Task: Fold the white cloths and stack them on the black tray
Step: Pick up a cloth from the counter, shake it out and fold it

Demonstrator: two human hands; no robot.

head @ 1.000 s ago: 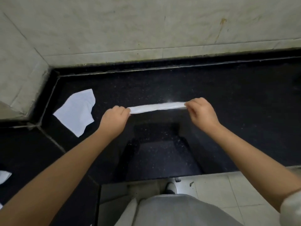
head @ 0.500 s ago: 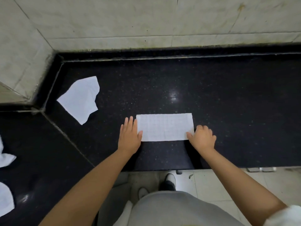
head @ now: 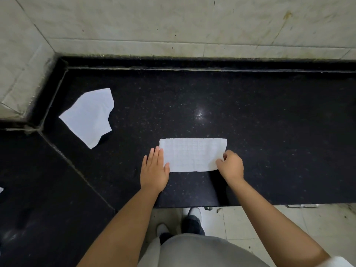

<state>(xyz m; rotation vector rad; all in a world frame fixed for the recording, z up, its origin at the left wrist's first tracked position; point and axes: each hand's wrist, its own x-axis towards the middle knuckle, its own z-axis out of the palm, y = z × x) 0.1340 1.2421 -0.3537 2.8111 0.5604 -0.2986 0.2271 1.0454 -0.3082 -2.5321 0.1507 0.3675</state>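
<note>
A white cloth (head: pixel 192 154), folded into a long rectangle, lies flat on the black speckled counter (head: pixel 250 122) near its front edge. My left hand (head: pixel 154 168) lies flat with straight fingers, its fingertips touching the cloth's left edge. My right hand (head: pixel 230 166) has curled fingers and pinches the cloth's near right corner. A second white cloth (head: pixel 88 116) lies crumpled and unfolded at the back left of the counter. No black tray is in view.
A tiled wall (head: pixel 173 26) runs along the back and the left corner. A lower dark counter section (head: pixel 48 189) extends to the left, with a scrap of white cloth (head: pixel 1 189) at the frame's left edge. The tiled floor (head: pixel 250 224) and my shoes lie below.
One second ago both hands held the cloth up off the counter by its ends. It now lies flat; my left hand has opened onto its edge, and my right hand has moved onto the right corner.
</note>
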